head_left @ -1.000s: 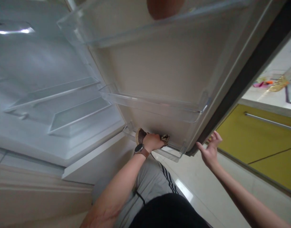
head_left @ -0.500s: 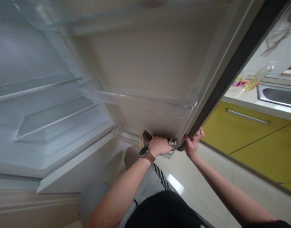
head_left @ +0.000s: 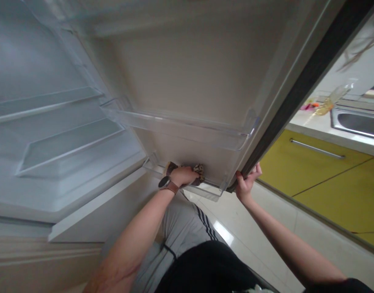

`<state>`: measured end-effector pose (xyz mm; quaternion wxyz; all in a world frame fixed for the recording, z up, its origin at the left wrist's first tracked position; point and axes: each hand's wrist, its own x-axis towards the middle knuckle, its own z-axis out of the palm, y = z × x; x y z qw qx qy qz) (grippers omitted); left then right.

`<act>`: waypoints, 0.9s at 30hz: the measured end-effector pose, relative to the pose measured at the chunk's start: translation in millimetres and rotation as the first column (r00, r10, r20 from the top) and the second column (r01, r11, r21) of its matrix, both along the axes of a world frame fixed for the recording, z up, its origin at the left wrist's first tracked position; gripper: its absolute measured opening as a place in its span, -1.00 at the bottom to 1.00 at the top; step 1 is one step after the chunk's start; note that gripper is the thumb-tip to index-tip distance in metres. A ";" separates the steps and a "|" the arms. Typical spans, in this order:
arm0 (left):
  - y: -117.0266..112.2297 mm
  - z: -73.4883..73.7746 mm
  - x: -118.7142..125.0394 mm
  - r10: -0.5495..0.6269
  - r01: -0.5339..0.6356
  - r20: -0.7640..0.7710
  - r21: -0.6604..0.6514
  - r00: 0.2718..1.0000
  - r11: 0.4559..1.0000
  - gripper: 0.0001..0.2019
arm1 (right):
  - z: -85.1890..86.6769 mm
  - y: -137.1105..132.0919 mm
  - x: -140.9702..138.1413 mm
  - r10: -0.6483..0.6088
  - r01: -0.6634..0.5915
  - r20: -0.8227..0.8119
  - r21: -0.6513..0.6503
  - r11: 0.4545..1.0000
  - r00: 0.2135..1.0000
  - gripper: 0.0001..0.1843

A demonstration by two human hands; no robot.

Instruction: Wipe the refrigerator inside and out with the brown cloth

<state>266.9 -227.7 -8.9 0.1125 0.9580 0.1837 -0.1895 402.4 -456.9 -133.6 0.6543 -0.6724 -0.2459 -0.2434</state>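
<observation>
An open fridge door [head_left: 205, 77] fills the upper middle of the view, with clear plastic door bins on its inner side. My left hand [head_left: 182, 176], a watch on its wrist, is closed on a brown patterned cloth [head_left: 198, 169] and presses it inside the lowest door bin [head_left: 216, 185]. My right hand [head_left: 246, 181] grips the bottom corner of the door's dark edge [head_left: 300, 89], fingers curled round it.
The fridge interior with glass shelves [head_left: 61, 142] lies to the left. A wider door bin [head_left: 181, 130] sits above the lowest one. Yellow cabinets [head_left: 327, 179] with a steel handle, a counter and a sink [head_left: 358, 122] stand to the right. Glossy floor tiles lie below.
My right hand went from open beside the door to gripping its bottom corner. My left hand slid the cloth right, then back left along the lowest bin.
</observation>
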 end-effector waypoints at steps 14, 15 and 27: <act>-10.9 -8.4 -4.0 -0.155 0.157 0.060 -0.038 0.986 0.987 -0.54 | 5.8 2.0 -7.3 0.005 -0.005 -0.004 0.031 0.999 1.000 -0.05; -20.8 -8.0 -0.2 -0.197 0.203 0.065 -0.100 0.978 0.974 -0.55 | 5.9 1.7 -7.7 0.008 -0.008 -0.007 0.032 0.999 1.000 -0.05; -38.2 -4.0 5.1 -0.161 0.158 0.018 -0.337 0.987 0.928 -0.45 | 3.4 2.2 -17.6 -0.021 0.027 -0.054 0.112 0.993 0.998 0.01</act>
